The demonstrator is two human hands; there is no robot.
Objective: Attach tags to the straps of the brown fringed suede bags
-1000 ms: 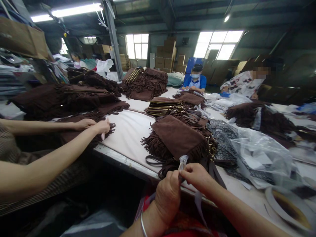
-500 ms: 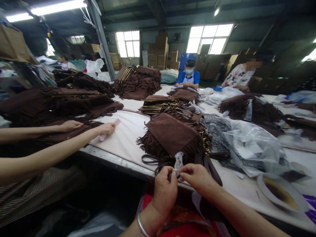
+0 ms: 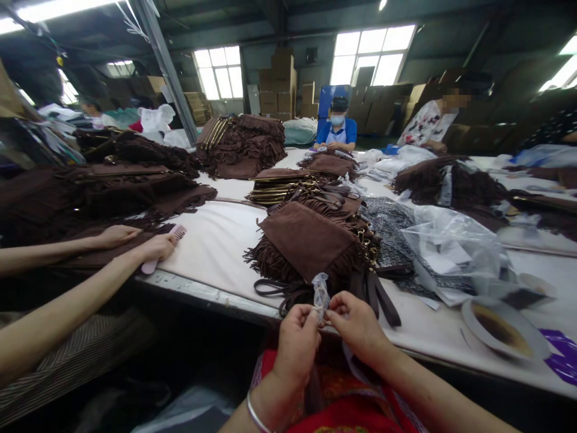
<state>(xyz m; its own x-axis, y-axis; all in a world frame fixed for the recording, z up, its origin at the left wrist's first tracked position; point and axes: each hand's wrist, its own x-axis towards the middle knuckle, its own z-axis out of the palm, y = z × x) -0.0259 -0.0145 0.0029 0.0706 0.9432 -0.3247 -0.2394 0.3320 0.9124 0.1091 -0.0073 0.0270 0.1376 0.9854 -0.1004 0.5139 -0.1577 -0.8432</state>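
At the table's front edge, my left hand [image 3: 298, 340] is closed around a twisted piece of clear plastic wrap [image 3: 320, 293], whose crumpled end sticks up above the thumb. My right hand [image 3: 354, 322] pinches at the same wrap from the right, its fingertips close to my left thumb. What the plastic covers is mostly hidden by my fingers. Just beyond both hands lies a brown fringed bag [image 3: 311, 243] on top of a pile, with dark straps [image 3: 376, 294] hanging toward me and brass clasps on its right side.
On the left, a co-worker's hand [image 3: 158, 248] holds a pink comb [image 3: 179, 232] over brown fringe. A tape roll [image 3: 505, 331] and a clear plastic bag [image 3: 455, 240] lie on the right. More bag piles [image 3: 252, 144] stand further back, where two people work.
My hands stay together on the plastic wrap, and more of its crumpled end shows above my thumb. The co-worker's comb has moved left toward the fringe. The camera view has shifted slightly.
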